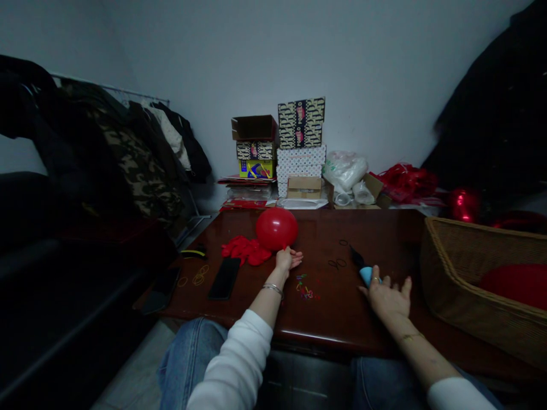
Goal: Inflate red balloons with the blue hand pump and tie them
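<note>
My left hand (pixel 288 259) pinches the neck of an inflated red balloon (pixel 276 228), which rests on the dark wooden table (pixel 333 307). My right hand (pixel 388 296) lies on the table with fingers spread, its fingertips on a blue and black balloon pump (pixel 362 269). A pile of flat red balloons (pixel 243 250) lies just left of the inflated one. Small coloured rubber bands (pixel 304 287) are scattered between my two hands.
A black phone (pixel 224 278) and loose rings lie at the table's left. A wicker basket (pixel 461 267) holding something red stands at the right. Stacked boxes (pixel 294 148), plastic bags and red wrapping line the back wall. Clothes hang on the left.
</note>
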Action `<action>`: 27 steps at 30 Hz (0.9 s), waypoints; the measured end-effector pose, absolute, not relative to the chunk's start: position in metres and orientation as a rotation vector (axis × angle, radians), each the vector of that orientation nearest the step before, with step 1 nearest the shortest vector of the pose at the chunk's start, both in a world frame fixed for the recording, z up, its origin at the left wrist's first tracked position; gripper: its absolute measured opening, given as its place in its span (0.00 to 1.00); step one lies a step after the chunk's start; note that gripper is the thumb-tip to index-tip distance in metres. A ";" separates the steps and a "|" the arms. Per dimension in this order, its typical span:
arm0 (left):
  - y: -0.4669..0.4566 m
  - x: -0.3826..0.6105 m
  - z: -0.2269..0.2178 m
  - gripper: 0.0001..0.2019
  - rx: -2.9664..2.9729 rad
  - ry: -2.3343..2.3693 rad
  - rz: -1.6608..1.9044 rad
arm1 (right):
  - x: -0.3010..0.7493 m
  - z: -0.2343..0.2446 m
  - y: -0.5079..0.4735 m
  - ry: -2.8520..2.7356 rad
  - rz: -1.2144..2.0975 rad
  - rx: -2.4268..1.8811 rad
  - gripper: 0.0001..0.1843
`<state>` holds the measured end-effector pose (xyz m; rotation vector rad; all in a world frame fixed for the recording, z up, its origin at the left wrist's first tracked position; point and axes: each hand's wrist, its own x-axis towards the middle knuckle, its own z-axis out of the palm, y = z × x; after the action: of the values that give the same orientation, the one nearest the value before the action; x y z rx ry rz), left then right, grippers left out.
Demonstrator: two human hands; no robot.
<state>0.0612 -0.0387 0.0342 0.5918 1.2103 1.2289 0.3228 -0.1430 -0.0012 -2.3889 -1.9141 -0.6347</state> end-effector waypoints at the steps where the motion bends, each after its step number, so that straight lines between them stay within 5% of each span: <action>1: -0.039 0.061 0.034 0.16 0.592 1.215 1.228 | 0.321 -0.001 -0.143 -1.887 -0.666 -2.375 0.38; 11: -0.045 0.052 0.043 0.18 0.830 1.340 1.172 | 0.269 0.036 -0.139 -2.028 -0.669 -1.798 0.35; 21: -0.074 0.027 0.085 0.21 1.088 1.424 1.249 | 0.193 0.082 -0.126 -2.259 -0.531 -1.334 0.42; 27: -0.107 0.020 0.096 0.12 1.802 1.511 1.318 | 0.170 0.082 -0.124 -2.169 -0.492 -1.385 0.48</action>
<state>0.0203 -0.1071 0.0961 1.8022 1.5106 1.3184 0.1701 -0.1237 0.0816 -1.3855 -2.1687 -0.4924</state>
